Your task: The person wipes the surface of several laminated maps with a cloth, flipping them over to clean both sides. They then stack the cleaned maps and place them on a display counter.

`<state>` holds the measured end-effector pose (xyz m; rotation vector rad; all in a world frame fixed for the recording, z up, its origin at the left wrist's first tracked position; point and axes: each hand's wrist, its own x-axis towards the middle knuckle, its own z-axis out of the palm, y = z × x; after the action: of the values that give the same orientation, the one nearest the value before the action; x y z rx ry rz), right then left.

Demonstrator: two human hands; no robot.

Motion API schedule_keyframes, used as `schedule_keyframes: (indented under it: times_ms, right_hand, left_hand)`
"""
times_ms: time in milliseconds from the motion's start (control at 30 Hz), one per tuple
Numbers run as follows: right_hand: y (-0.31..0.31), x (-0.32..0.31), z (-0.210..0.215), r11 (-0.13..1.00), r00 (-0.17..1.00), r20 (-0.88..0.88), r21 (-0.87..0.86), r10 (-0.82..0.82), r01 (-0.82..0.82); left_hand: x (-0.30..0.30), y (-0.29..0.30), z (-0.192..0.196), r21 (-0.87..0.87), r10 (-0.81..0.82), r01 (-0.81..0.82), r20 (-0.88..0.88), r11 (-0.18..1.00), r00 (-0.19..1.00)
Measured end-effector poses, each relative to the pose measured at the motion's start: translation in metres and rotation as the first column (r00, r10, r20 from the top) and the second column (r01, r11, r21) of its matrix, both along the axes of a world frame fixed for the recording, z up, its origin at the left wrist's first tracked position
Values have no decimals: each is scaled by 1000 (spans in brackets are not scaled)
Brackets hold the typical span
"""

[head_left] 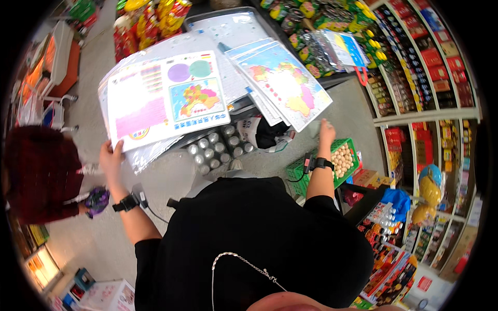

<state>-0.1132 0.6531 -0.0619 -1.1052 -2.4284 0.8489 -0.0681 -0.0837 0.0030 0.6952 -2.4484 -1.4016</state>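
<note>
My left hand (111, 156) grips the near left corner of a large glossy map sheet (137, 111), thumb on top. The sheet has a small coloured map, round patches and a pink text block, and lies on a stack of similar sheets in clear plastic. To its right, several map posters (290, 83) lie fanned out, their lower edge overhanging. My right hand (326, 133) is just off their near right corner, fingers drawn together; a faint see-through patch shows beside it, too unclear to name.
Packed cans (210, 150) and a bag with black contents (267, 133) stand below the sheets. A green crate (298, 173) of round brown items is by my right forearm. Snack packets (321, 18) lie behind. Stocked shelves (428, 116) line the right. A person in dark red (41, 173) is at left.
</note>
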Motion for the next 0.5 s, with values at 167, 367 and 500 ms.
schedule_keyframes:
  times_ms: [167,367,500]
  right_hand:
    - [-56,-21,34,963,961,-209,-165,179,-215]
    - [-203,-41,77,531,644,-53,-516,763,-673]
    - [-246,-49,64,363,587,-169,-642,792,-675]
  left_hand:
    - [5,9,20,184,-94,90,10,979,996]
    - [23,29,22,275,-68,56,37,960,997]
    - [27,42,25,273,-67,50,52,961,996]
